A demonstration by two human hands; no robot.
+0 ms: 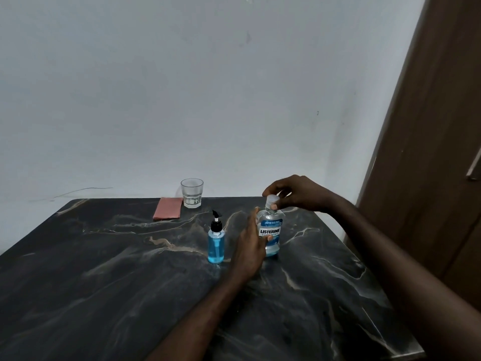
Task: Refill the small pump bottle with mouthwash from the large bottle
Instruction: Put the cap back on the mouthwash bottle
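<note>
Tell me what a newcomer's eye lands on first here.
Both hands on the large mouthwash bottle right of centre: the right hand grips its cap, the left hand steadies its side. Just left stands the small pump bottle, on a dark marbled table.

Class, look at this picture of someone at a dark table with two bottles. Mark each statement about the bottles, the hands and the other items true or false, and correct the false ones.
1. The right hand grips the cap of the large bottle. True.
2. The small pump bottle lies on its side. False: it stands upright on the table.
3. The left hand rests against the large bottle's side. True.
4. The pump bottle's black pump is off. False: it is still on.
5. The glass stands beside a pink cloth at the table's far edge. True.
</note>
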